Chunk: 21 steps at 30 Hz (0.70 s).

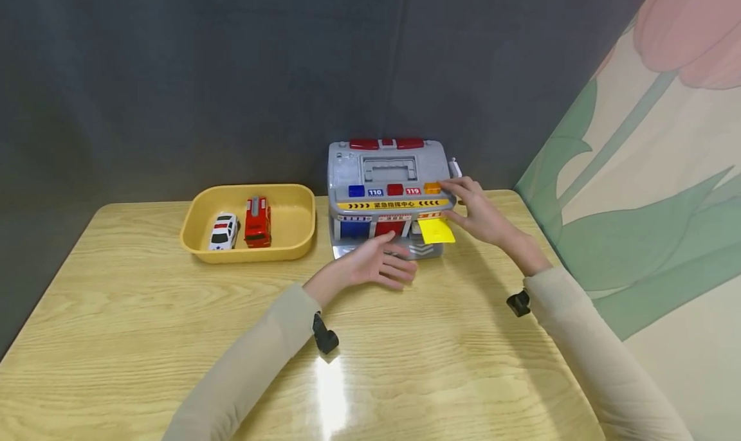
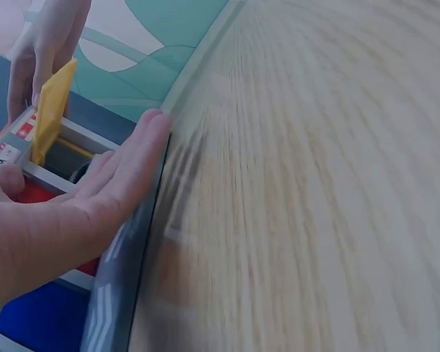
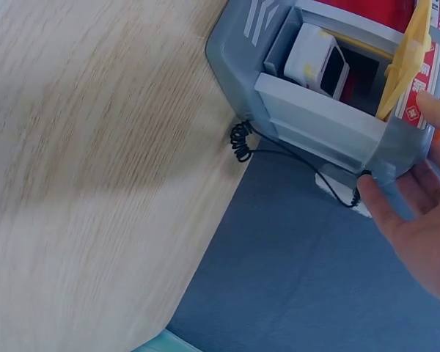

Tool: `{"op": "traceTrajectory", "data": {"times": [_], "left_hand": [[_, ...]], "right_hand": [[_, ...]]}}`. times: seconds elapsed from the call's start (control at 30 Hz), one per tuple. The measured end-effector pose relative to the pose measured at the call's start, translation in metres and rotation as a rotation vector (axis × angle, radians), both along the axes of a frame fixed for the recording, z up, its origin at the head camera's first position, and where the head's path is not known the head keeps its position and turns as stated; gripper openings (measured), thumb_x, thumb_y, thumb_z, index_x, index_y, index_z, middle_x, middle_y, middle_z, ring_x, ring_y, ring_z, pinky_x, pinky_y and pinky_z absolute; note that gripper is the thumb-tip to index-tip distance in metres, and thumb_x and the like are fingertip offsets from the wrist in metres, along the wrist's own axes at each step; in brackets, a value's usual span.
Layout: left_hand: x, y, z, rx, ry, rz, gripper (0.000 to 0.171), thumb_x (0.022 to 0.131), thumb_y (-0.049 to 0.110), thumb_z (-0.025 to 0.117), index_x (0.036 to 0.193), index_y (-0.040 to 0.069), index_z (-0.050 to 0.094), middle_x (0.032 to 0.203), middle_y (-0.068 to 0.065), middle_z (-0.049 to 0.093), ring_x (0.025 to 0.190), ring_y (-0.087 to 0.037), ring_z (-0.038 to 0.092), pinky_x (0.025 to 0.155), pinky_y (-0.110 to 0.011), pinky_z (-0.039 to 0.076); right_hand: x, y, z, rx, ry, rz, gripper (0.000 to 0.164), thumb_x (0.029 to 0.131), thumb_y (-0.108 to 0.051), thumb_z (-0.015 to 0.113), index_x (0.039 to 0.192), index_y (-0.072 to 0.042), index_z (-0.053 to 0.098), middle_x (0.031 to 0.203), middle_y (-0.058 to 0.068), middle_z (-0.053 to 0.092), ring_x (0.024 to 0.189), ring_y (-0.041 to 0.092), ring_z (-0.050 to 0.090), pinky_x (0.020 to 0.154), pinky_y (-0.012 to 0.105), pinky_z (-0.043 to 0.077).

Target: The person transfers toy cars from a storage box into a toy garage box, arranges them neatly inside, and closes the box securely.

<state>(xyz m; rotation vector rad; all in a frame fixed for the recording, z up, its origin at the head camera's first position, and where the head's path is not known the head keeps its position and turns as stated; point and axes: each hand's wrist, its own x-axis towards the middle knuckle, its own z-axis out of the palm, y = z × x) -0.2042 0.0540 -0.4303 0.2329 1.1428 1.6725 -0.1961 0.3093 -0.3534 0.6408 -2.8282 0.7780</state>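
A grey toy emergency station [image 1: 341, 168] stands at the table's back, its yellow door [image 1: 437, 231] swung up. Inside that right bay sits a white toy vehicle [image 3: 308, 59], partly hidden by the bay walls. The blue door [image 1: 354, 229] and red door [image 1: 389, 227] are down. My left hand [image 1: 379, 264], fingers spread and holding nothing, is in front of the station, palm facing the bays. With its fingertips, my right hand [image 1: 477, 213] touches the station's upper right corner by the orange button [image 1: 431, 188]; its thumb is near the raised door.
To the left, a yellow tray [image 1: 289, 251] holds a white toy police car [image 1: 223, 231] and a red toy fire truck [image 1: 257, 219]. A coiled black cord [image 3: 240, 141] hangs at the station's side. Behind the wooden table [image 1: 173, 338] is a dark curtain [image 1: 260, 74].
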Motion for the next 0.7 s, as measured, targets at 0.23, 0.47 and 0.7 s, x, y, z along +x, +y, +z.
{"op": "traceTrajectory", "data": {"times": [0.23, 0.47, 0.7], "left_hand": [[0.011, -0.010, 0.011, -0.192, 0.274, 0.108, 0.053, 0.106, 0.036, 0.032, 0.138, -0.004, 0.043, 0.128, -0.027, 0.056, 0.110, -0.041, 0.059, 0.089, -0.050, 0.051], [0.024, -0.024, 0.045, -0.269, 0.797, 0.341, 0.027, 0.103, 0.019, 0.049, 0.117, -0.001, 0.060, 0.100, -0.015, 0.069, 0.088, -0.035, 0.066, 0.075, -0.043, 0.056], [0.012, -0.053, 0.078, -0.478, 1.453, 0.627, 0.025, 0.097, 0.015, 0.057, 0.118, 0.003, 0.061, 0.109, -0.009, 0.059, 0.095, -0.022, 0.053, 0.078, -0.038, 0.047]], "right_hand": [[-0.003, -0.011, 0.011, 0.112, -0.022, -0.003, 0.073, 0.087, -0.015, 0.074, 0.143, 0.009, 0.035, 0.125, 0.027, 0.040, 0.108, 0.039, 0.035, 0.086, 0.049, 0.035], [-0.007, -0.020, 0.016, 0.190, -0.014, 0.008, 0.076, 0.083, -0.014, 0.077, 0.144, 0.005, 0.036, 0.126, 0.027, 0.037, 0.109, 0.042, 0.033, 0.088, 0.050, 0.032], [-0.007, -0.023, 0.015, 0.242, -0.011, -0.004, 0.077, 0.083, -0.017, 0.078, 0.145, 0.001, 0.037, 0.132, 0.027, 0.037, 0.111, 0.042, 0.032, 0.088, 0.051, 0.031]]}}
